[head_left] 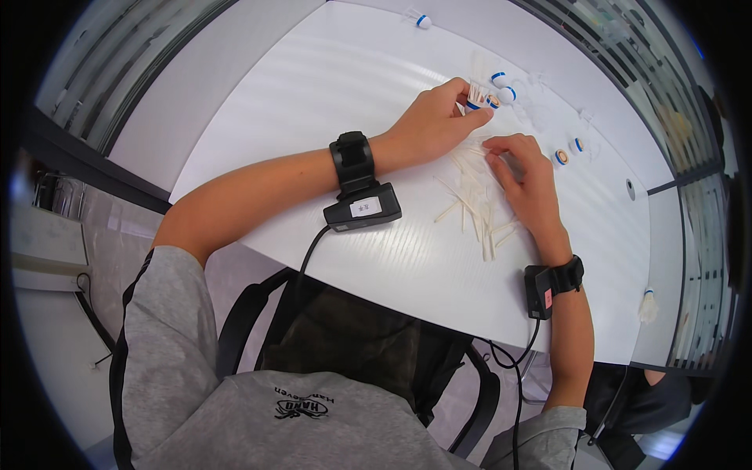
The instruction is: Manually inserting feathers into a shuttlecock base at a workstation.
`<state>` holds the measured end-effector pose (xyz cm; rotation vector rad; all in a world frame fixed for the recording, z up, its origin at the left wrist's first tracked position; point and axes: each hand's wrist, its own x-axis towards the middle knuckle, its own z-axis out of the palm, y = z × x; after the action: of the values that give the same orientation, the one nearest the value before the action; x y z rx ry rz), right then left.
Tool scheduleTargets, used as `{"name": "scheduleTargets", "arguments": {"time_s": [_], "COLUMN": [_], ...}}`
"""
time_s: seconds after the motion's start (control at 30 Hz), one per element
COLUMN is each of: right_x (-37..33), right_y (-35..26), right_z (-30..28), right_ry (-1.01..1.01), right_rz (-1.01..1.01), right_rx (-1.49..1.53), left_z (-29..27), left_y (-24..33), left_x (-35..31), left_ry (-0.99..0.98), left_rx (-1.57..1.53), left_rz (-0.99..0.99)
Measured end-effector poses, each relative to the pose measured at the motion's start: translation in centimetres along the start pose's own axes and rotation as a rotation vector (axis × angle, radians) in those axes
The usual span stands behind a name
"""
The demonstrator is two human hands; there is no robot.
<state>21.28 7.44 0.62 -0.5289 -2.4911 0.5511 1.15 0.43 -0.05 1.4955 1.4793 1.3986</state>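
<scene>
At the frame's upper centre, the left hand had thumb and fingers closed around a shuttlecock, quills pointing up-frame. The right hand lay lower right of it, loosely curled; whether it gripped anything, I couldn't tell.

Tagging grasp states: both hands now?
Left hand: closed, holding a blue-banded shuttlecock.
Right hand: fingers curled beside loose shuttlecock feathers; whether gripping one can't be told.

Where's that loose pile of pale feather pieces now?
In the head view, the pale feather pieces lie right of centre on the white table, just left of the right hand.
</scene>
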Motion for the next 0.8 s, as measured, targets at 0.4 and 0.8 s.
{"name": "scheduleTargets", "arguments": {"time_s": [0.4, 0.8], "right_x": [0.05, 0.13], "right_y": [-0.09, 0.13], "right_z": [0.30, 0.28], "right_ry": [0.152, 0.381], "right_rz": [-0.030, -0.002], "right_rx": [0.067, 0.286], "left_z": [0.05, 0.00], "left_y": [-0.42, -0.08], "left_x": [0.22, -0.19], "left_ry": [0.016, -0.100], "left_rx": [0.002, 0.087], "left_rz": [0.010, 0.126]}}
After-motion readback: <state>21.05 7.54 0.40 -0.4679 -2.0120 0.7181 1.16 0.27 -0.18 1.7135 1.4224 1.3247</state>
